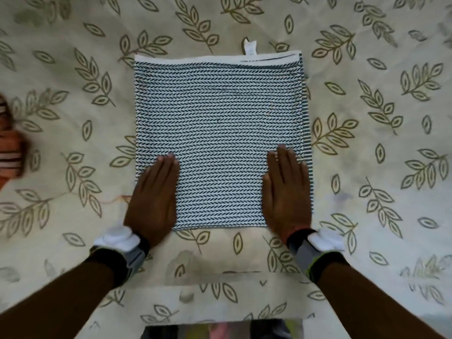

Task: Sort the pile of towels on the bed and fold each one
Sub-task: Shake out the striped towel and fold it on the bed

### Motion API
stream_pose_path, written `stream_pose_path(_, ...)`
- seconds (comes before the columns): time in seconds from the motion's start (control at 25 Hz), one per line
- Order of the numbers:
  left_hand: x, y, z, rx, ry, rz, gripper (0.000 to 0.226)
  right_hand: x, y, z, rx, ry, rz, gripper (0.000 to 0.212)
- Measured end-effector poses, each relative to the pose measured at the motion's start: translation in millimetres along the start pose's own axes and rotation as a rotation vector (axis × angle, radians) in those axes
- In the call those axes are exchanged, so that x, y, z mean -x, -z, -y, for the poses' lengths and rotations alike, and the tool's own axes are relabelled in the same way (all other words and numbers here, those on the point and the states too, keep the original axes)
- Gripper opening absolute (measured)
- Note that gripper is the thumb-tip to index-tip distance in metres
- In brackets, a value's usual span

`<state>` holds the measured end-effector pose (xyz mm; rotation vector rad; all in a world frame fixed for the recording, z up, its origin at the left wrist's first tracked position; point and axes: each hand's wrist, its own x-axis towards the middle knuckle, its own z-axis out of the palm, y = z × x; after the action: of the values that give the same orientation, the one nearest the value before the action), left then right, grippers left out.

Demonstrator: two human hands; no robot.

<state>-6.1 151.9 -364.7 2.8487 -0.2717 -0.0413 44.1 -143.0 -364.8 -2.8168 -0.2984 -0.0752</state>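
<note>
Far to the left, at the frame's edge, a blurred orange towel with pale stripes (9, 152) lies bunched on the bedsheet (367, 167), a cream cloth printed with olive leaf sprigs, and it is well apart from everything else. Next comes the left hand (154, 196), laid flat on the near left corner of the folded towel (220, 118), fingers straight and held together and pointing to the far side, with the wrist back over the sheet. The folded towel sits in the middle of the bed as a neat, nearly square shape. It is white, covered in close rows of small dark teal slanted dashes, with a plain white hem along its far edge. A white tag (250, 48) pokes out past that hem, right of centre. Down the right side a lower layer shows as a thin striped strip. The right hand (286, 194) presses the near right corner the same way, palm down, fingers straight and side by side. Each wrist wears a dark band with a white device (119, 238).
</note>
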Motion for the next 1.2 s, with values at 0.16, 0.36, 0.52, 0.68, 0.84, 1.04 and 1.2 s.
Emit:
stream_pose_path(0.16,36,7,3,0.135,0.14,-0.043,0.057,19,12,-13,-0.125,-0.259,-0.104,0.058)
stream_pose_path(0.36,36,17,-16,0.468,0.676,-0.238,0.045,30,33,-2,-0.49,-0.546,-0.042,0.05)
stream_pose_path(0.52,51,25,-32,0.666,0.964,-0.189,0.028,49,43,3,-0.529,-0.568,-0.042,0.046)
stream_pose_path(0.68,71,38,-36,0.73,0.917,-0.183,0.025,74,51,1,-0.624,-0.57,-0.015,0.054)
stream_pose_path(0.84,71,60,-34,0.968,0.876,-0.187,0.038,82,72,-5,-0.752,-0.458,-0.047,0.06)
stream_pose_path(1.04,76,80,-7,0.612,0.271,0.103,0.06,60,99,-23,-0.634,-0.128,0.209,0.072)
stream_pose_path(1.2,68,84,21,0.168,-0.045,0.132,0.042,49,101,-44,-0.436,0.005,0.284,0.057)
